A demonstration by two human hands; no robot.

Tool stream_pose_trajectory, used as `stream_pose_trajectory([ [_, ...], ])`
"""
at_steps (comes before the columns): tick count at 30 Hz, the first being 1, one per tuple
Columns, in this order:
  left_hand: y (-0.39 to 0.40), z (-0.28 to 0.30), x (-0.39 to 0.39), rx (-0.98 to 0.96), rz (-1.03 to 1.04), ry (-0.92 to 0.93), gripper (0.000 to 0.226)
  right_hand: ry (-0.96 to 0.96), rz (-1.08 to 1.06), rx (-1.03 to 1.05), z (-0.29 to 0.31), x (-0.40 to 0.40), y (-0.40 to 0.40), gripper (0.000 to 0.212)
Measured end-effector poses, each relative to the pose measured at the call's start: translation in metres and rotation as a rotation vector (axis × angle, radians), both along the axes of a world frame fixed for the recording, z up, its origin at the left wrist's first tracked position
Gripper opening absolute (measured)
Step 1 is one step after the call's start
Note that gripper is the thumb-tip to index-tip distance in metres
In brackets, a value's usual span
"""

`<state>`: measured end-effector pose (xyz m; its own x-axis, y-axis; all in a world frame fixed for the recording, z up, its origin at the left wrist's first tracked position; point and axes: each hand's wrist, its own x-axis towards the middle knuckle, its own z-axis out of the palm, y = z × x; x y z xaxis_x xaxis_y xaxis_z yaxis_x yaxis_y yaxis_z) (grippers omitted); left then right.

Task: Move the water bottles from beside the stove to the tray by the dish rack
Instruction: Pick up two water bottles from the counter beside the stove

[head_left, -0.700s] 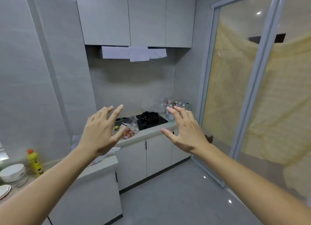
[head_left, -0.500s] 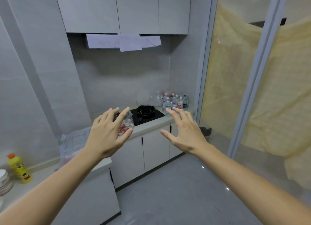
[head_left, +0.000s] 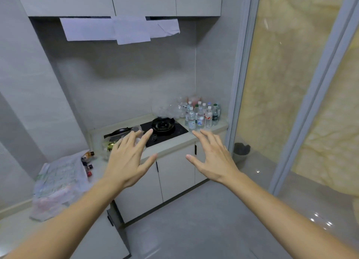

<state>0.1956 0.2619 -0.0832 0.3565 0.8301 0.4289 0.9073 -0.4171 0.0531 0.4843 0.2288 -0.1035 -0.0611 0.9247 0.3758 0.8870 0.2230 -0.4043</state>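
Note:
Several clear water bottles [head_left: 202,115] with white, green and blue caps stand clustered on the counter's far right corner, just right of the black gas stove [head_left: 163,125]. My left hand [head_left: 129,157] is raised in front of me with fingers spread, holding nothing, in line with the stove's left side. My right hand [head_left: 211,157] is likewise raised and spread, empty, its fingertips just below the bottles in the picture but well short of them. The tray and dish rack are out of view.
A plastic bag with food [head_left: 110,142] and a dark pan [head_left: 118,131] lie left of the stove. A crumpled bag [head_left: 58,183] with small bottles [head_left: 88,161] sits on the near counter. A glass sliding door [head_left: 287,103] lines the right side; a dark bin [head_left: 240,150] stands behind it.
The view has swung right and moved closer to the stove; the yellow bottle and dishes on the left dropped out of sight. Both hands stay raised, spread and empty.

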Motion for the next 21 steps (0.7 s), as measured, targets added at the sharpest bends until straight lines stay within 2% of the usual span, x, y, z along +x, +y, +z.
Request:
stream_pose_trajectory([
  [9, 0.128, -0.033, 0.069, -0.045, -0.053, -0.034, 0.077, 0.005, -0.033, -0.032, -0.027, 0.047, 0.105, 0.084],
  [21, 0.348, -0.085, 0.153, -0.172, -0.118, -0.156, 0.078, -0.041, -0.116, -0.080, -0.044, 0.128, 0.313, 0.083],
])
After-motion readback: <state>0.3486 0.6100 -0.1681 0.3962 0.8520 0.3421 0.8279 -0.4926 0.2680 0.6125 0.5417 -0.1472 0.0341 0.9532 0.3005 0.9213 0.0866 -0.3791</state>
